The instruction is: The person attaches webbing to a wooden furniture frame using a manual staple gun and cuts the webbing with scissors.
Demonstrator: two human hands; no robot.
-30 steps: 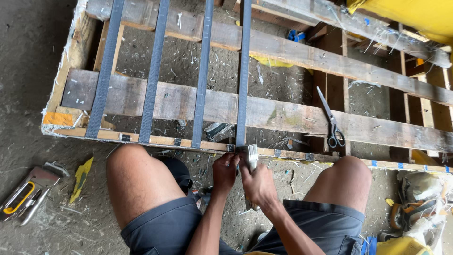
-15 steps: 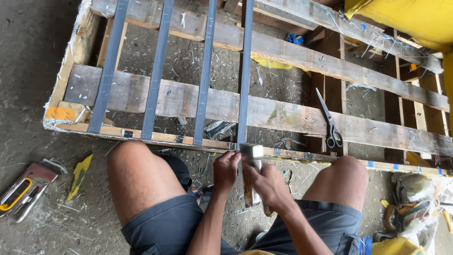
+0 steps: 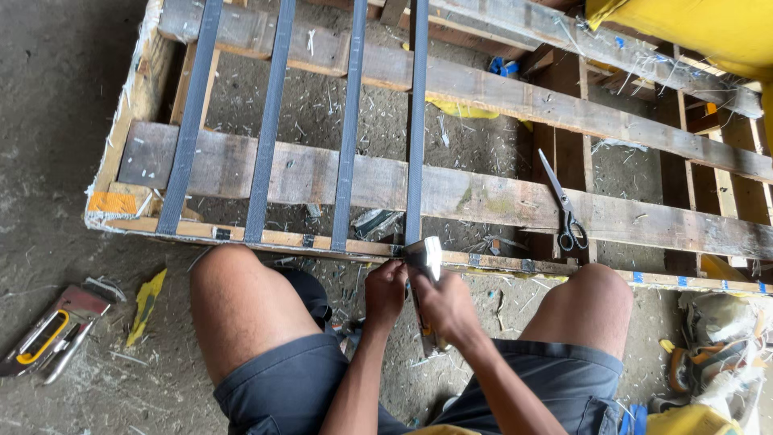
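Observation:
A wooden frame (image 3: pixel 451 193) lies on the ground with several dark webbing straps stretched across it. My left hand (image 3: pixel 385 292) pinches the near end of the rightmost strap (image 3: pixel 415 145) at the frame's front rail. My right hand (image 3: pixel 448 308) grips a hammer (image 3: pixel 427 262) by its handle, the metal head up against the front rail right beside the strap end. Both hands sit close together between my knees.
A pair of scissors (image 3: pixel 565 211) rests on a wooden slat to the right. A staple gun (image 3: pixel 50 337) lies on the ground at the left, with a yellow scrap (image 3: pixel 147 300) near it. Yellow material (image 3: pixel 684 28) fills the top right corner; shoes and clutter (image 3: pixel 717 354) lie at the right.
My right hand has brought the hammer head slightly up toward the front rail. My left hand has stayed on the strap end.

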